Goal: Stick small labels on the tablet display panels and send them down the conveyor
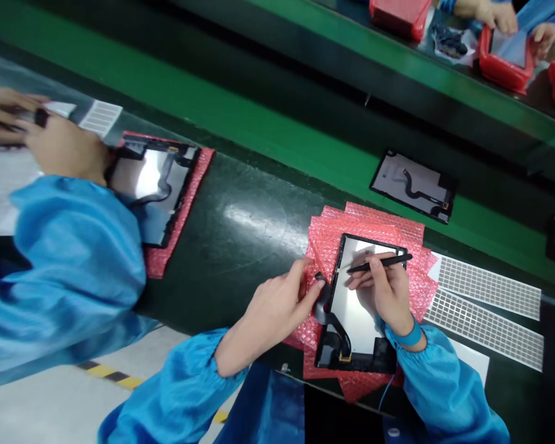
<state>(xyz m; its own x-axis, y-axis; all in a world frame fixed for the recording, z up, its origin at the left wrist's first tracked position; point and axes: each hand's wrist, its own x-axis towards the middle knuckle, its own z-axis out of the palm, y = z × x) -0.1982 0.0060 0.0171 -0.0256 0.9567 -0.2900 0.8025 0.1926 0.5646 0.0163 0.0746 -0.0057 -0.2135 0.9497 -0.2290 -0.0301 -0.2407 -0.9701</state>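
A display panel (351, 314) with a bright metal back and black edges lies on stacked pink bubble wrap (419, 237). From its lower end a dark flex cable (335, 324) curls out past the left edge. My left hand (282, 296) pinches the free end of that cable between thumb and fingers. Above the panel, my right hand (391, 293) grips black tweezers (382, 264), held like a pen with the tip pointing left. A blue wrist strap (409, 333) circles my right wrist.
Sticker sheets (488, 320) lie right of the wrap. Another panel (414, 185) rests on the green conveyor behind. At left, a co-worker's hands (69, 139) are beside a panel (155, 191) on bubble wrap. Across the line, another person's hands (497, 15) handle a red-wrapped device (506, 61).
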